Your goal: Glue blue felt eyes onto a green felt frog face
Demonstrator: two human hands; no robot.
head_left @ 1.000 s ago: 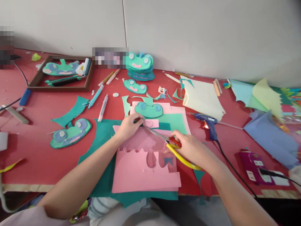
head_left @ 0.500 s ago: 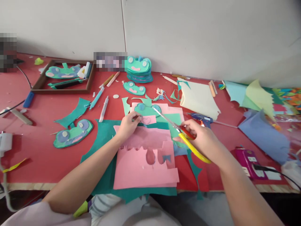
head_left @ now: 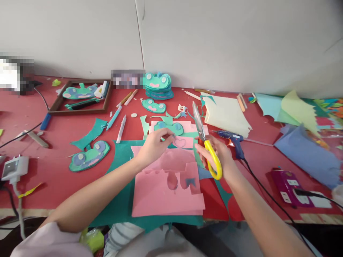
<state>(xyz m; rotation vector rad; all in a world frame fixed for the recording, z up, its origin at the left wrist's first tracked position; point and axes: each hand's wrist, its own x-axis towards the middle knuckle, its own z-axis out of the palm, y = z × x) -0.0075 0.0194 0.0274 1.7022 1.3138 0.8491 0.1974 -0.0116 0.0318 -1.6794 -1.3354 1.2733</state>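
My left hand (head_left: 157,144) pinches the left end of a small pink felt strip (head_left: 183,142) that bears a drawn heart. My right hand (head_left: 215,153) is wrapped round the yellow and red handles of the scissors (head_left: 203,134), whose blades look closed and point up and away. Just beyond the strip lies a green frog face (head_left: 171,128) with blue eye circles, on pink and green felt. Nearer my body, a large pink felt sheet (head_left: 166,200) with cut-out holes rests on dark green felt (head_left: 118,185).
Frog faces are stacked (head_left: 158,85) by the wall. A wooden frame (head_left: 80,111) and pens stand left of them. At right are a blue glue gun (head_left: 233,139) with its cable, cream felt (head_left: 225,114), blue felt (head_left: 308,153) and a purple power strip (head_left: 286,187).
My left hand and the heart strip have moved right. The scissors have swung from pointing up-left to nearly upright, and my right hand has shifted left.
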